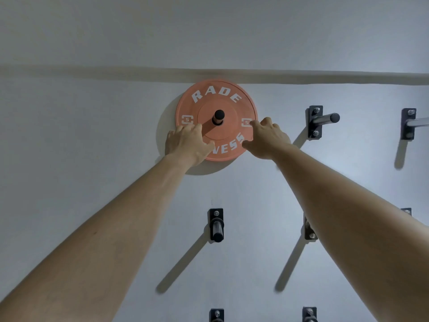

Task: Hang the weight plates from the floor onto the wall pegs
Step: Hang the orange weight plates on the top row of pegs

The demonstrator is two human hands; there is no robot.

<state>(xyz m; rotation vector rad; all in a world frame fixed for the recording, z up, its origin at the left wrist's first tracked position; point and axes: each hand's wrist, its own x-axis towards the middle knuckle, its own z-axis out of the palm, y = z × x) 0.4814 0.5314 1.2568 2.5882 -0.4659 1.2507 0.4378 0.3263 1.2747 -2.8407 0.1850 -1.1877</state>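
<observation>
Hanging on a black-tipped peg [219, 116] high on the pale wall [92, 112] is one orange weight plate [217, 94]. The peg is passing through its centre hole and its back is sitting close against the wall. White lettering is running round the face, with a boxed 5 showing at the left and another at the right. Both hands are reaching up to the plate with bare arms outstretched. The left hand [185, 145] is lying released over the lower left of the plate, with fingers fairly straight and spread on the face and pointing toward the peg. The right hand [267, 138] is resting at the right rim with knuckles arched, fingertips touching the face beside the right-hand 5 and thumb stretching along the lower lettering; it is wrapping round nothing. A second peg [325, 118] is jutting from a black bolted bracket to the right of the plate, well apart from it. A third peg [415, 123] is showing in part at the right edge. A short peg [217, 226] is sitting below the plate, between the two forearms. A bracket [310, 228] beside it is being partly hidden by the right forearm. Two more brackets [217, 314] are peeking in at the bottom edge. Long slanting shadows are falling down and to the left from the pegs.
</observation>
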